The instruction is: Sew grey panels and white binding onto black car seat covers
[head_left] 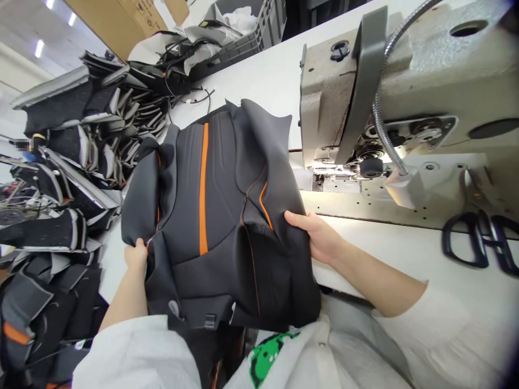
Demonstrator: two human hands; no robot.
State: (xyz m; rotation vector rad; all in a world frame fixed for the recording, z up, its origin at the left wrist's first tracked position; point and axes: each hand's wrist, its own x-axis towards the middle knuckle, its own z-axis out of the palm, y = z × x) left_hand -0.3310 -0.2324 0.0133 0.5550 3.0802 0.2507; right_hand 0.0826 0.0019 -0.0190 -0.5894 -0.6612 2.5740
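A black seat cover [219, 216] with an orange centre stripe and orange side trim lies spread across the white table and hangs over its front edge. My left hand [137, 256] grips its left side edge, fingers tucked underneath. On the opposite side, my right hand [314, 235] pinches the right edge, thumb on top and the other fingers hidden beneath. Orange stitching runs along the seams, and a small black buckle shows at the lower hem. To the right of the cover stands a sewing machine [348, 92], its needle area lit.
Black-handled scissors [482, 232] rest on the machine bed at the far right. Stacks of black padded pieces [81, 102] fill the left side, with more dark covers [52, 313] lower down. A grey crate [259, 32] and a cardboard box [117, 24] stand at the back.
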